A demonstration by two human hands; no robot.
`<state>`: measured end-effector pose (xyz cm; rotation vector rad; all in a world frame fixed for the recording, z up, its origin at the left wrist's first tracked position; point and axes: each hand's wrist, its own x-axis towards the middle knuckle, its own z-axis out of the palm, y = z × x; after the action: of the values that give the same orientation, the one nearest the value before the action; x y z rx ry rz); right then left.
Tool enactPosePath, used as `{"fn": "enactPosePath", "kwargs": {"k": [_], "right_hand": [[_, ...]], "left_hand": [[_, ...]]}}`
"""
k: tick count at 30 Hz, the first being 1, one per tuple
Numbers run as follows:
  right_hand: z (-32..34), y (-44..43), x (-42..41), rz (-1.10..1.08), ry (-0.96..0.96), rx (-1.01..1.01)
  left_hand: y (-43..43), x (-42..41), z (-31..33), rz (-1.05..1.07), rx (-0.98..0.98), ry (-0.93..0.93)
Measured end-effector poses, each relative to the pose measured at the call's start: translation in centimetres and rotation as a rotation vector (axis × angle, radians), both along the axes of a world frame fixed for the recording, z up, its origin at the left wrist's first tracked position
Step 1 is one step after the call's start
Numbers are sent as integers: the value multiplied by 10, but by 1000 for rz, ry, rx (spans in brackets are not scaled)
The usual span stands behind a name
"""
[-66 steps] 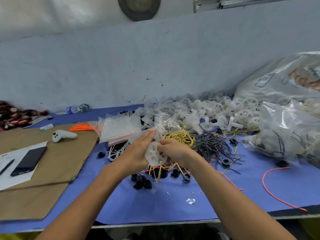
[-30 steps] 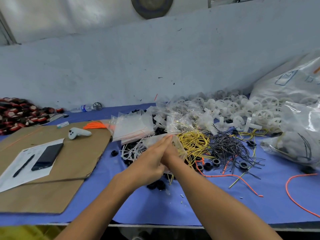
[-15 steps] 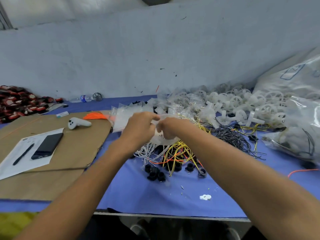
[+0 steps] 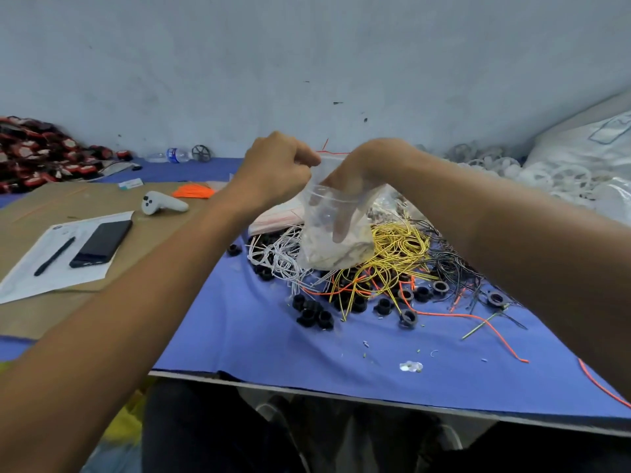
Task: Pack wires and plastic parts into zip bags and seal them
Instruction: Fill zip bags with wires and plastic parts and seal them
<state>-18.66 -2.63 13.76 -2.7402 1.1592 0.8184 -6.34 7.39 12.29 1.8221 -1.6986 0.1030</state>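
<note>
Centre frame: left hand (image 4: 280, 172) pinches the mouth of a clear zip bag (image 4: 319, 213). The right hand (image 4: 345, 181) is sunk inside, fingers straight, pressing pale contents down (mouth unsealed). Filling looks nearly done; sealing is left. Yellow wires (image 4: 399, 244) and black plastic collars (image 4: 312, 315) lie loose below, unpacked.

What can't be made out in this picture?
- Bag contents: head view, blurred by cloudy plastic.
- Left hand fingertips: head view, behind its knuckles.
- What right hand touches: head view, inside bag.
- Bottle label: head view, too small.
- Sack at right: head view, cut by edge.
</note>
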Motion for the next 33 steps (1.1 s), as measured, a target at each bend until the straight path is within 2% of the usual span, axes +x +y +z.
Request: {"fn": "enactPosePath", "kwargs": {"k": [4,7,8,10,12,13,15,17,19,22,24,28,33], "right_hand": [[-4,3,8,20,34,-112],[-1,7,13,101,-125,-162],[4,6,12,108,-216,-98],[21,3,3,44,-452,212],[38,-5,-13,-48,-721,495],[42,-14,-21,-84,-839,521],[40,-39,-36,-167,-1037,401],[22,-71,-47,-279,-1134,163],[-12,-102,-53,-346,-1048,-10],[-78,-139,-50,-284,-719,-85],[-120,-158,-44,-308,-581,-153],[-171,-177,-40,-398,-489,-179],[-157,-186,-40,-370,-491,-328]], "left_hand": [[-2,2,-3,-44,28,81],[-5,8,-5,-71,-17,23],[-6,11,-6,-73,-25,-8],[-10,22,-11,-58,-21,-14],[-15,32,-18,-29,17,63],[-18,35,-22,-24,44,135],[-20,37,-27,-20,69,266],[-21,37,-30,-15,51,335],[-22,37,-30,-6,15,384],[-25,39,-33,-12,2,448],[-26,40,-37,-31,-4,487],[-26,42,-39,-55,-8,521],[-23,41,-40,-69,-8,514]]}}
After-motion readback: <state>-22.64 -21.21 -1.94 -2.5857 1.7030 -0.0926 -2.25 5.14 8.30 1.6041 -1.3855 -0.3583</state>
